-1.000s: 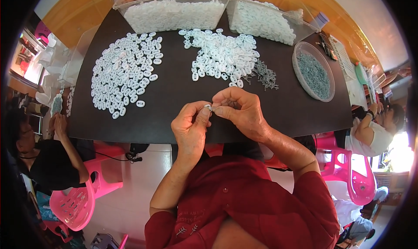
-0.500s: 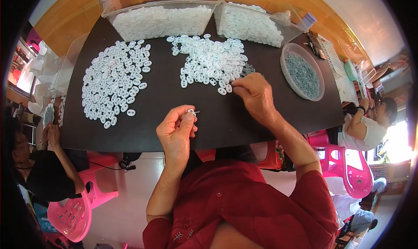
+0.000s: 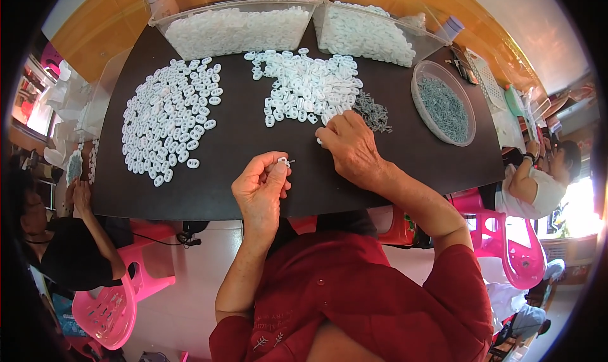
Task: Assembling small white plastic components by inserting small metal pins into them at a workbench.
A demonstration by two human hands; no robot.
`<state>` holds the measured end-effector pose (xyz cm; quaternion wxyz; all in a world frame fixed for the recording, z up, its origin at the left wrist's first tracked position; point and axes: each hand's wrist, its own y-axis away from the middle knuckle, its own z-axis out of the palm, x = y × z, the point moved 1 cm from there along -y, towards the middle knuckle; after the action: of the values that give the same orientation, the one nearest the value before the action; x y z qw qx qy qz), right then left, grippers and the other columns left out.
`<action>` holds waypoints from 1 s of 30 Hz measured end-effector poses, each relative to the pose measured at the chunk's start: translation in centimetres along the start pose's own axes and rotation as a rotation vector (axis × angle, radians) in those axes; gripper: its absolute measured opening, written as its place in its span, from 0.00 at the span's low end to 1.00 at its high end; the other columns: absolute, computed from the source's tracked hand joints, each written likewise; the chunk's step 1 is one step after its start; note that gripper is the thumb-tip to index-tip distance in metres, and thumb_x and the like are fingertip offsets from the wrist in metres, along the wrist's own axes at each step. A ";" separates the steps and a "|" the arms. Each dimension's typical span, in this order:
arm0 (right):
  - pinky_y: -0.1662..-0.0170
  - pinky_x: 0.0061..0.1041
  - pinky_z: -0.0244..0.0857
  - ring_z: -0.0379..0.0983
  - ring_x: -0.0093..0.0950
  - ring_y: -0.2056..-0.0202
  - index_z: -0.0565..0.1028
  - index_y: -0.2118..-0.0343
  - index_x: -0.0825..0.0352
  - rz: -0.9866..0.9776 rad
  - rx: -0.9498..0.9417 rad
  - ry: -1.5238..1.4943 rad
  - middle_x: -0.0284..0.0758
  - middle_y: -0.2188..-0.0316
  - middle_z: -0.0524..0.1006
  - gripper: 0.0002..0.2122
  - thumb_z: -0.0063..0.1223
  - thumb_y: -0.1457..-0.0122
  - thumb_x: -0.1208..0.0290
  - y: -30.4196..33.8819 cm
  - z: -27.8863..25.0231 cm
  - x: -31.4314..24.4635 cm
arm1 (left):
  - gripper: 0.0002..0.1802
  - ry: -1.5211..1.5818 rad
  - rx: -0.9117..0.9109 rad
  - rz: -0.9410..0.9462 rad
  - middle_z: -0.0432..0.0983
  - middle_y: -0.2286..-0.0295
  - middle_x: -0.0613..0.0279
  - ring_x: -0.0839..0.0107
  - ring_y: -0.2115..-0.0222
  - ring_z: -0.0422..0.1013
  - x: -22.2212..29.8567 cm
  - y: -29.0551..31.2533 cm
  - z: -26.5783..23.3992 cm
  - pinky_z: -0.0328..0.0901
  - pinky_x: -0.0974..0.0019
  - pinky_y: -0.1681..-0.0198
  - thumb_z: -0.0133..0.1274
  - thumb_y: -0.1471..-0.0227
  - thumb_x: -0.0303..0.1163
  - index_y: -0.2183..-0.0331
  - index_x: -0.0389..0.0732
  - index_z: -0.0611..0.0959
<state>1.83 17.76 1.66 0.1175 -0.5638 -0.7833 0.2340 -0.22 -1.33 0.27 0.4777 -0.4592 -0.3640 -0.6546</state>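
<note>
My left hand pinches a small white plastic piece between thumb and fingers above the near part of the table. A thin grey screw sticks out of that piece to the right. My right hand is closed at the near right edge of a heap of white oval two-hole plastic pieces. A bit of white shows at its fingertips, probably one of these ovals. Right behind that hand lies a small pile of grey screws.
A broad spread of white ovals covers the table's left side. Two clear bins of white pieces stand at the back. A round tub of screws sits at the right. People sit left and right.
My right hand has moved left and a little nearer, uncovering the screw pile; white now shows at its fingertips. My left hand keeps its hold, almost unmoved.
</note>
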 end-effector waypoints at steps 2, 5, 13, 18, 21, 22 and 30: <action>0.67 0.32 0.59 0.63 0.34 0.71 0.72 0.72 0.68 -0.044 -0.028 -0.023 0.36 0.76 0.68 0.10 0.49 0.60 0.83 -0.3 -0.1 -0.1 | 0.08 -0.010 0.004 0.001 0.73 0.78 0.63 0.82 0.82 0.65 0.1 0.0 0.0 0.59 0.79 0.82 0.53 0.48 0.26 0.66 0.32 0.80; 0.66 0.31 0.59 0.63 0.34 0.70 0.72 0.71 0.69 -0.089 -0.075 0.009 0.37 0.75 0.68 0.11 0.48 0.61 0.83 -0.3 -0.4 -0.2 | 0.08 -0.005 -0.002 -0.005 0.74 0.78 0.63 0.82 0.82 0.66 0.0 0.0 0.0 0.59 0.80 0.82 0.53 0.48 0.26 0.66 0.32 0.80; 0.66 0.31 0.61 0.64 0.34 0.72 0.71 0.68 0.69 0.003 -0.024 -0.130 0.36 0.76 0.68 0.08 0.48 0.54 0.81 0.5 0.3 -0.6 | 0.07 0.018 -0.004 -0.004 0.74 0.78 0.63 0.80 0.82 0.66 0.3 0.0 -0.1 0.59 0.79 0.81 0.53 0.49 0.25 0.67 0.32 0.80; 0.68 0.34 0.63 0.69 0.40 0.71 0.71 0.70 0.68 0.211 -0.113 -0.511 0.39 0.76 0.73 0.04 0.46 0.50 0.78 -0.8 -1.0 -2.2 | 0.05 0.078 0.026 0.020 0.75 0.76 0.61 0.80 0.81 0.67 0.9 -0.6 1.0 0.60 0.78 0.80 0.52 0.48 0.24 0.68 0.32 0.79; 0.68 0.28 0.64 0.71 0.34 0.71 0.73 0.71 0.69 0.301 -0.183 -0.708 0.38 0.77 0.73 0.04 0.47 0.47 0.76 -1.5 -1.6 -2.9 | 0.05 0.088 0.028 0.061 0.76 0.75 0.59 0.79 0.80 0.68 0.7 -0.8 1.3 0.61 0.78 0.79 0.51 0.47 0.23 0.68 0.32 0.78; 0.69 0.25 0.64 0.70 0.29 0.73 0.73 0.71 0.70 0.440 -0.227 -0.837 0.37 0.78 0.73 0.04 0.47 0.46 0.76 -1.6 -1.7 -3.0 | 0.05 0.084 0.012 0.059 0.76 0.74 0.59 0.78 0.80 0.69 0.6 -0.8 1.4 0.62 0.77 0.79 0.51 0.47 0.23 0.67 0.31 0.78; 0.69 0.16 0.63 0.68 0.15 0.73 0.74 0.68 0.72 0.640 -0.160 -1.116 0.28 0.75 0.74 0.05 0.48 0.41 0.76 -1.1 -0.1 -3.4 | 0.06 0.175 0.051 0.082 0.76 0.74 0.57 0.74 0.77 0.72 0.2 -0.7 1.4 0.69 0.73 0.75 0.51 0.47 0.23 0.67 0.30 0.77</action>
<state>2.11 14.32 2.51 -0.4250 -0.5701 -0.5348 0.4564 -0.55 0.10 0.92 0.5454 -0.4027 -0.3183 -0.6626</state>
